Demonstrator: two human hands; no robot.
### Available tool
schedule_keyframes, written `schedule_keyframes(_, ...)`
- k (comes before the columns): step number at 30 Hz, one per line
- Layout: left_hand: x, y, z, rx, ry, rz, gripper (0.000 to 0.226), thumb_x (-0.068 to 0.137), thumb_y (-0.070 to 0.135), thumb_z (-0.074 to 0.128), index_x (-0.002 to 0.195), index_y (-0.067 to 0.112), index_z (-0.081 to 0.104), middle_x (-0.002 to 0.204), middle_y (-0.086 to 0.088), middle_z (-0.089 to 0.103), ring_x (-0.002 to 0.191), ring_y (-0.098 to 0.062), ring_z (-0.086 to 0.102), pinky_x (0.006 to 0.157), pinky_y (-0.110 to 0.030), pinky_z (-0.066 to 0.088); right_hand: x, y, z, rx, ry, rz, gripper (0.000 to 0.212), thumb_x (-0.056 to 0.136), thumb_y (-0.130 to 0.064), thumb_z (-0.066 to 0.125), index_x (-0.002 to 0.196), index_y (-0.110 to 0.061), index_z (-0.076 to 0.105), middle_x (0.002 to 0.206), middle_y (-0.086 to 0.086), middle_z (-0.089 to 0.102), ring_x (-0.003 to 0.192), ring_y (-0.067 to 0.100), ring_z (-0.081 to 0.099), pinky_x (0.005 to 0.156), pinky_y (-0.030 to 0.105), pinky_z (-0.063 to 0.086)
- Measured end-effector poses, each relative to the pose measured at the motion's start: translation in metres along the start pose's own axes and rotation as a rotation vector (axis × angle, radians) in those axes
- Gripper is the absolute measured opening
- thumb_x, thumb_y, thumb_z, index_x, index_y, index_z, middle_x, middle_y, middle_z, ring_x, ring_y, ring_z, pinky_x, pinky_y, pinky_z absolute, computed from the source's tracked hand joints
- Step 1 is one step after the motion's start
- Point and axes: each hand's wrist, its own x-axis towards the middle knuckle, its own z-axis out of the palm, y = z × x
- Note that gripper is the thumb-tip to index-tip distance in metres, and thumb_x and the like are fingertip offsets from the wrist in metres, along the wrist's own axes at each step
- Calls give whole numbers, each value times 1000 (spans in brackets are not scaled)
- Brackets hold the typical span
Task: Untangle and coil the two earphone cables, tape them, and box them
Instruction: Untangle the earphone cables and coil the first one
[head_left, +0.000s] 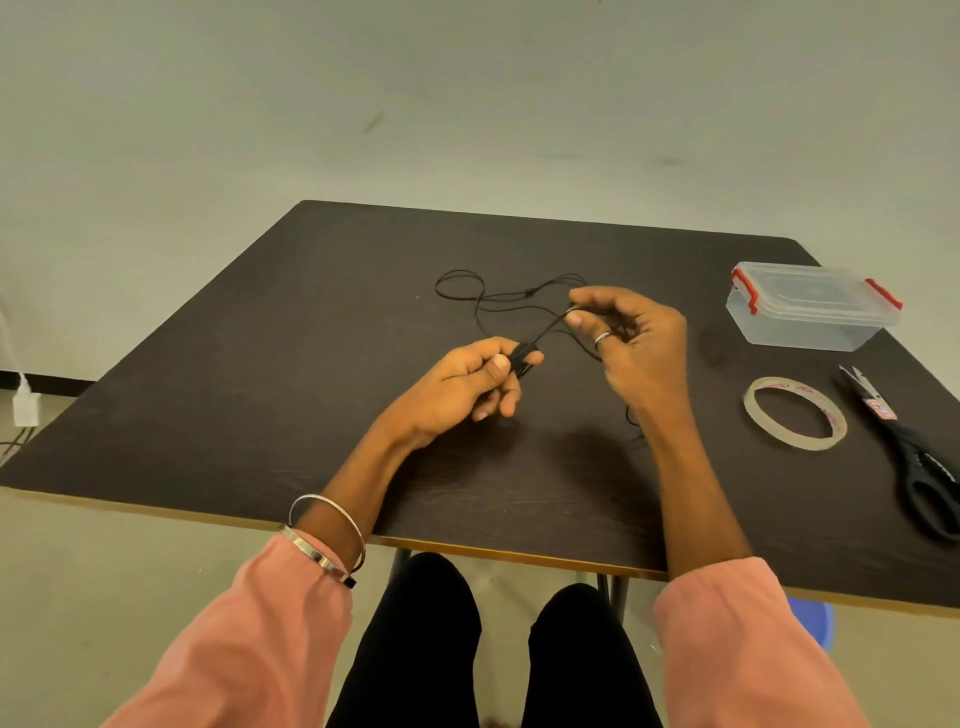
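Black thin earphone cables above dark tabletop middle. Left hand pinches small bundle. Right hand pinches strand a bit farther. Loose loops lie far behind. Cable light, soft, floppy, tangles easy; best hold near bundle. Tape roll, scissors right; clear box far right, lid shut.

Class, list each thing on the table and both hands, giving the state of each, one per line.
Earphone cables: tangled, uncoiled, partly on table.
Left hand: pinching cable.
Right hand: pinching cable.
Plastic box: lid on, red clips down.
Tape roll: lying flat, untouched.
Scissors: closed, lying flat.
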Motion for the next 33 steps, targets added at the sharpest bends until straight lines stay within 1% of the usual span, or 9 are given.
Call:
schedule_keyframes(4,0,2,0,-178,12,-6,36,105,23,26,116,7,57,59,1,52,47,-9,31,47,-20,27,1,7,1,-135,61,-87,16,80,-13,75,95,-8,75,85,-1,71,68,0,61,67,11,46)
schedule_keyframes(8,-1,4,-2,-368,70,-33,39,105,23,26,108,5,61,52,1,45,41,-6,26,45,-20,25,2,14,5,-256,-46,-132,18,83,-18,71,98,-9,75,76,-13,64,69,-4,57,71,6,40)
schedule_keyframes(12,-1,4,-10,-654,114,34,37,103,20,28,103,3,62,49,3,41,36,-3,24,41,-18,22,1,18,10,-401,-259,-179,26,91,-24,60,108,-7,71,85,7,69,80,19,62,72,19,41)
schedule_keyframes(15,0,5,-17,-790,220,114,37,102,19,27,105,1,59,52,5,45,36,0,27,42,-18,17,-3,19,13,-518,-453,-126,29,97,-26,48,107,-7,68,84,9,65,82,26,61,76,34,48)
schedule_keyframes(17,0,6,-19,-806,304,131,38,103,18,26,109,0,59,56,4,48,37,-1,29,45,-19,19,-8,17,18,-599,-541,-165,29,97,-28,43,102,-8,65,84,6,62,81,28,60,73,42,49)
schedule_keyframes(21,1,6,-21,-829,393,147,36,101,12,28,119,-2,56,65,2,55,42,-4,34,48,-18,26,-19,9,33,-877,-690,-232,25,96,-16,44,120,-15,53,109,4,58,99,29,57,68,35,40)
schedule_keyframes(24,2,4,-26,-866,429,184,36,101,10,28,124,-3,52,74,2,57,47,-5,38,51,-18,32,-24,1,37,-960,-756,-282,30,100,-21,37,127,-13,47,116,5,54,99,30,57,65,33,36)
schedule_keyframes(30,3,3,-26,-894,504,164,31,101,4,31,124,-2,50,94,-6,70,66,-12,58,66,-22,50,-34,-13,45,-1010,-821,-483,34,101,-24,34,130,-10,47,119,7,52,98,29,58,67,40,47)
schedule_keyframes(33,4,4,-19,-739,543,138,27,101,0,33,120,2,53,95,-7,73,70,-14,65,71,-24,54,-37,-13,48,-920,-786,-597,31,99,-23,40,120,-6,57,110,10,58,89,29,61,62,40,49)
